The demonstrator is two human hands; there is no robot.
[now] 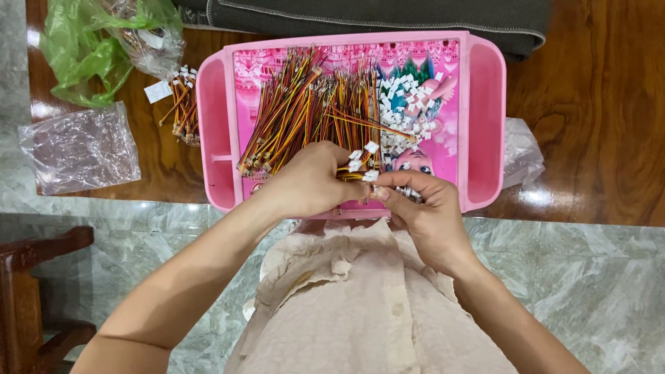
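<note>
Hands meet at the near edge of the pink plastic tray (485,83): left hand (308,181) clamped on a small bunch of red-yellow-black wire leads (352,168), right hand (422,208) pinching a white plastic connector (370,176) at their tips. Risk: a loose pinch could drop the connector. Farther in, the loose lead pile (305,104) and the heap of white connectors (405,104) lie touching; leads could snag.

— What lies underfoot?
— A pale grey-green marble floor (609,291), glossy with light.
— And the furniture?
— A polished dark wooden table (596,118), glare on its surface, and part of a dark wooden chair (34,291) at lower left.
</note>
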